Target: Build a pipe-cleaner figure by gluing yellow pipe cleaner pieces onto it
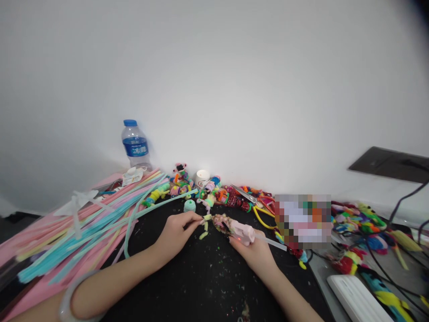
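Between the fingertips of my left hand (180,229) is a small pale yellow-green fuzzy pipe-cleaner piece (205,226), with short limb-like parts hanging from it. My right hand (256,252) is wrapped round a pale pink hot glue gun (243,231), whose crusted nozzle end points left at the piece. A clear glue stick (273,243) juts from the gun's back, and a small red light glows on its side. Just behind my left hand stands a mint-green coiled fuzzy roll (189,206). Whether the nozzle touches the piece I cannot tell.
Bundles of pastel pipe cleaners (97,232) cover the left side. A water bottle (135,145), a paper cup (202,178), several colourful fuzzy figures and scissors (246,194) line the wall. A white power strip-like block (357,297) and black cables (378,257) lie at right. Glitter specks dot the black mat (187,286).
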Demonstrator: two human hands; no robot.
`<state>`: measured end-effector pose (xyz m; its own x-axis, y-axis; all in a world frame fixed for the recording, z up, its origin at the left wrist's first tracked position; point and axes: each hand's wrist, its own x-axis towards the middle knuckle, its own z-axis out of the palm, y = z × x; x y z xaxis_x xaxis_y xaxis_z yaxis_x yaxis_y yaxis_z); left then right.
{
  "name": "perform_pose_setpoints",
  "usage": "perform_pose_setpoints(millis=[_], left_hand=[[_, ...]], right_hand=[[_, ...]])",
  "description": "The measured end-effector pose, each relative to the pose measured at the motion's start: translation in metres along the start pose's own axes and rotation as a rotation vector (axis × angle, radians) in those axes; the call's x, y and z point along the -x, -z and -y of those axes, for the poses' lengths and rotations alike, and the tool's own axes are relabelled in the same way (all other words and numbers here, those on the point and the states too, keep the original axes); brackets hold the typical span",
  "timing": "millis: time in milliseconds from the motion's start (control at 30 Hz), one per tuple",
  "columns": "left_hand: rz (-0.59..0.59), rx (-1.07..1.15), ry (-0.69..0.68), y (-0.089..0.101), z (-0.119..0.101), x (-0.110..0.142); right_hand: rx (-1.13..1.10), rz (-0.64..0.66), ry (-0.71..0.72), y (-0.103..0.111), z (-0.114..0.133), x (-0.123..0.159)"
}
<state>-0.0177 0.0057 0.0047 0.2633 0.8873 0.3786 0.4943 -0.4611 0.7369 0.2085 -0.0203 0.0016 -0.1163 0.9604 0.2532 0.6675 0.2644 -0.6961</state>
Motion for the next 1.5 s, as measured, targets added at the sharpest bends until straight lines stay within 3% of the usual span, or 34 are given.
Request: perform_pose_setpoints(millis=[367, 700, 867, 1133, 1300, 1500], left_hand=[[-0.010, 0.025, 0.019, 0.000, -0.001, 0.000], [-0.049, 0.276, 0.215, -0.005, 0.011, -0.004], [-0.048, 0.327, 0.232, -0.005, 0.011, -0.004], [-0.070, 0.313, 0.226, -0.004, 0.009, -0.005], [-0.070, 0.337, 0.225, -0.005, 0.009, -0.005], [-0.061, 0.348, 0.225, -0.006, 0.009, -0.005]], right_hand=[[0.034, 0.002, 0.023, -0.001, -0.001, -0.001], [0.409, 0.085, 0.059, 0.011, 0.002, -0.001], [0.526, 0.088, 0.109, 0.007, 0.006, 0.004], [0.371, -0.007, 0.280, 0.012, 0.022, 0.008], [0.296, 0.238, 0.465, 0.007, 0.035, 0.016], [0.325, 0.418, 0.503, 0.002, 0.042, 0.018]])
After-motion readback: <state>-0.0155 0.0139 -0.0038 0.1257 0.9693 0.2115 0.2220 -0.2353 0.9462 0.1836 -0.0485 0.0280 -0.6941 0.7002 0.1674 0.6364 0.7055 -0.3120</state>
